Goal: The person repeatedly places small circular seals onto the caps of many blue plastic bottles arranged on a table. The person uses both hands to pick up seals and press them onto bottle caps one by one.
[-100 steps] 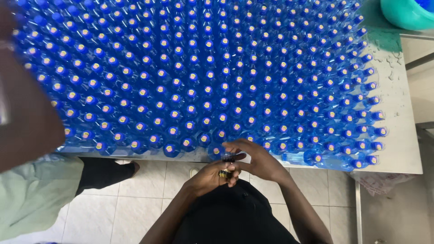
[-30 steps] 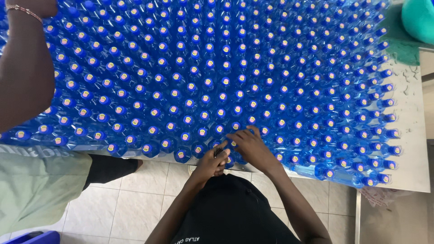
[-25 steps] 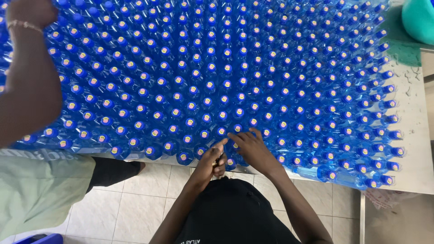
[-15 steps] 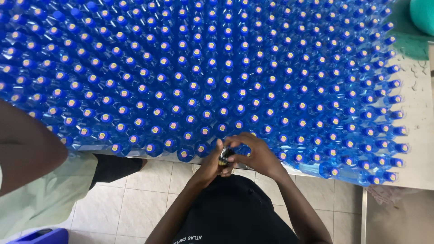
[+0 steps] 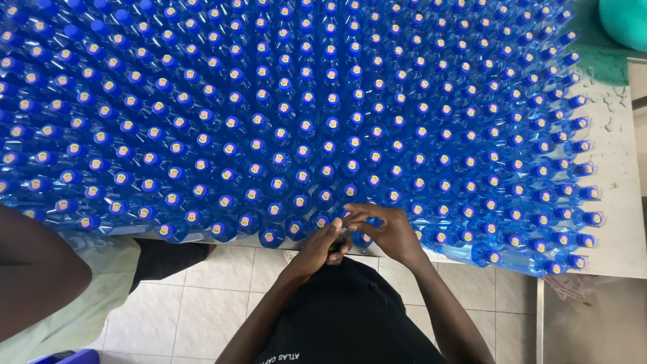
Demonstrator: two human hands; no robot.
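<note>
Black cloth of the person's shirt point(image 5: 350, 317) fills the near edge, both forearms running up from it to the table's front edge. Pale floor tiles point(image 5: 222, 290) show to its left, beside another person's bare arm point(image 5: 34, 276) and light green garment point(image 5: 87, 303) at the left.

The left hand point(image 5: 320, 246) is curled shut on a small dark thing point(image 5: 339, 241), too hidden to tell what it is. The right hand point(image 5: 387, 232) touches it, its fingers bent and pinching at a blue cap point(image 5: 373, 222) of a front-row bottle, just at the table's lip.

Beyond, clear blue plastic bottles point(image 5: 303, 121) stand upright, packed cap to cap in tight rows with no gaps between, many caps carrying a small round pale sticker. Open room shows only on the right: a strip of white, scuffed table point(image 5: 623, 202) past the last bottles. At the far right corner sits a rounded teal tub point(image 5: 627, 20).
</note>
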